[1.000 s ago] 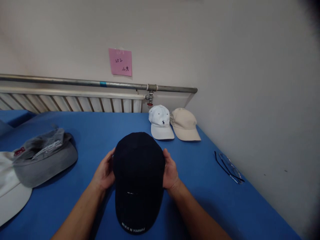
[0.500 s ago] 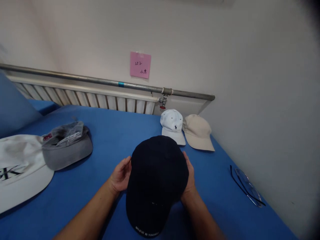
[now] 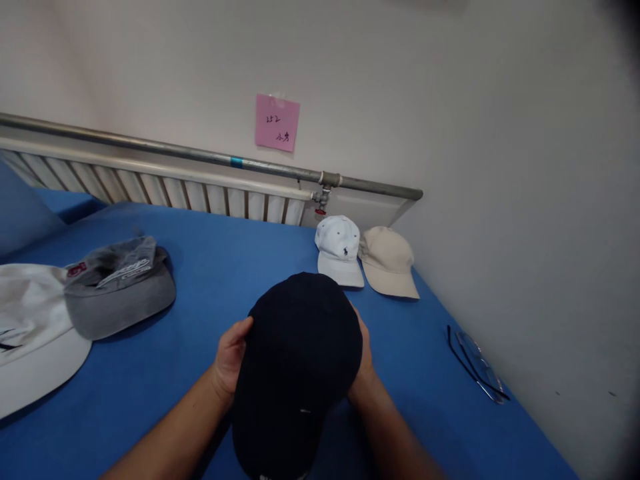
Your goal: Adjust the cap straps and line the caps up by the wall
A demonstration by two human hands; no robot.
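Note:
A black baseball cap (image 3: pixel 300 360) is held between my two hands, crown up, with its brim toward me and cut off by the bottom of the view. My left hand (image 3: pixel 232 357) grips its left edge, thumb on the outside and the other fingers hidden behind the cap. On the opposite edge, my right hand (image 3: pixel 364 350) is closed round the side, its fingertips mostly hidden. Beyond the cap, a white baseball cap (image 3: pixel 340 243) and a beige baseball cap (image 3: pixel 389 260) lie side by side on the blue surface (image 3: pixel 215 267).
To the left, a grey cap (image 3: pixel 120 287) lies against a large white cap (image 3: pixel 35 327). Eyeglasses (image 3: pixel 477 367) rest near the right edge by the wall. A radiator (image 3: pixel 175 193), a metal pipe (image 3: pixel 200 155) and a pink note (image 3: pixel 277 123) are at the back.
Both hands and the black cap have shifted slightly left and lower in view; the brim's lettering is now almost cut off. The whole scene has also slid a little left as the camera turned.

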